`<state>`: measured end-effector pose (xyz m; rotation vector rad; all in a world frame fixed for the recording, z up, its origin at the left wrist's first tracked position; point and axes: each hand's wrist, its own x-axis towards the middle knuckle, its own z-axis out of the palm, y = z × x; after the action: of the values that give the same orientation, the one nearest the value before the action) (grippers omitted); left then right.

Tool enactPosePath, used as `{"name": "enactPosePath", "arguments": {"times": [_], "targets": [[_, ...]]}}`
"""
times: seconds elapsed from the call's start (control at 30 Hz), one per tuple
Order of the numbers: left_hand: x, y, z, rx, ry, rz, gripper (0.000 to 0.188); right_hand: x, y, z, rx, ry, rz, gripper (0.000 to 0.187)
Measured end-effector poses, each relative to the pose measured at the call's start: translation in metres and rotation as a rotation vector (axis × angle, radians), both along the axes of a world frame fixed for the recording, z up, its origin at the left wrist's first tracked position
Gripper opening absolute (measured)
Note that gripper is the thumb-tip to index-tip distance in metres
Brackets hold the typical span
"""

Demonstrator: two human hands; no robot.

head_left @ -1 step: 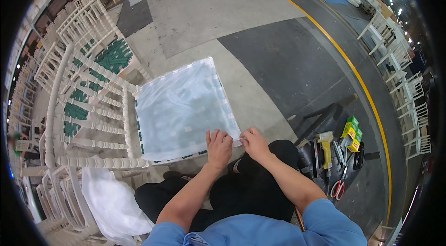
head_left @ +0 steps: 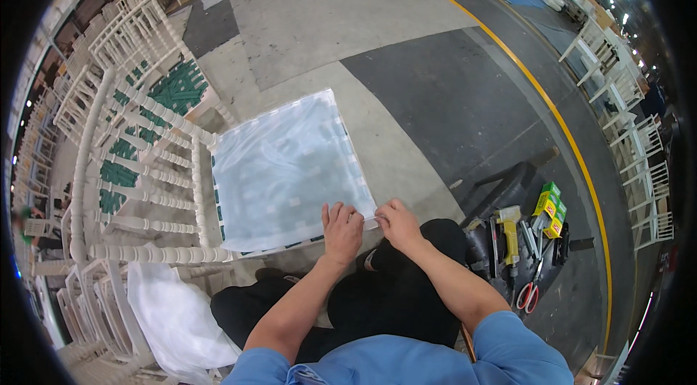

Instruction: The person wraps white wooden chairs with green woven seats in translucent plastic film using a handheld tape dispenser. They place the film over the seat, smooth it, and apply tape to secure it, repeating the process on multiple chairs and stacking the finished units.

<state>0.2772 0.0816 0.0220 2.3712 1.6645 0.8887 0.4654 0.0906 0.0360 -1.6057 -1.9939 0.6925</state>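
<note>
Sleeves (head_left: 519, 349): short, light blue, at the lower edge.
Left hand (head_left: 343, 236): at the near edge of the white cloth (head_left: 283, 160), thumb and forefinger closed on the hem, other fingers loosely spread.
Right hand (head_left: 399, 227): just beside, fingers bunched in a tight pinch on the same near right corner.
Cloth: spread over the chair seat (head_left: 294, 245), lightly creased, sheer enough to show green webbing.
Handling: probably light, limp, quick to wrinkle or slide; best taken by edges and corners, drawn evenly.
Spare fabric (head_left: 174, 312): white, heaped at lower left.
Chair back (head_left: 138, 254): white turned spindles, left of the seat.
Tools: yellow-bodied tool (head_left: 510, 229), red-handled scissors (head_left: 528, 296) and small green-and-yellow boxes (head_left: 549, 207), gathered at right.
Second chair (head_left: 181, 87): green webbing exposed, beyond the spindles.
Floor line (head_left: 534, 80): yellow, curving past the dark mat (head_left: 443, 94).
Far chairs (head_left: 639, 160): white, in a row at right.
</note>
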Motion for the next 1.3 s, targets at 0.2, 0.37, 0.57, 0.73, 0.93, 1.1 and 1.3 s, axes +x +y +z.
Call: {"name": "enactPosePath", "arguments": {"times": [0.2,0.37,0.57,0.73,0.93,1.1,1.3], "targets": [[0.007,0.004,-0.002,0.034,-0.045,-0.014,0.010,0.000,0.007,-0.005,0.044,0.049,0.037,0.009],[0.007,0.007,-0.008,0.029,0.040,-0.049,0.007,0.001,0.007,-0.005,0.067,0.013,0.083,0.011],[0.006,0.006,-0.007,0.014,0.050,-0.055,0.007,-0.003,0.005,0.000,0.075,-0.003,0.085,0.013],[0.007,0.004,-0.007,0.012,0.026,-0.084,0.008,0.001,0.004,-0.003,0.090,-0.013,0.106,0.010],[0.003,0.001,-0.010,0.023,0.055,-0.112,0.013,0.002,0.002,-0.007,0.100,-0.056,0.144,0.011],[0.003,-0.005,-0.010,0.033,0.056,-0.188,0.026,0.011,-0.004,0.004,-0.012,-0.167,0.159,0.020],[-0.008,-0.027,-0.016,-0.010,0.137,-0.173,0.043,0.106,-0.029,0.063,0.072,-0.174,-0.316,0.023]]}}
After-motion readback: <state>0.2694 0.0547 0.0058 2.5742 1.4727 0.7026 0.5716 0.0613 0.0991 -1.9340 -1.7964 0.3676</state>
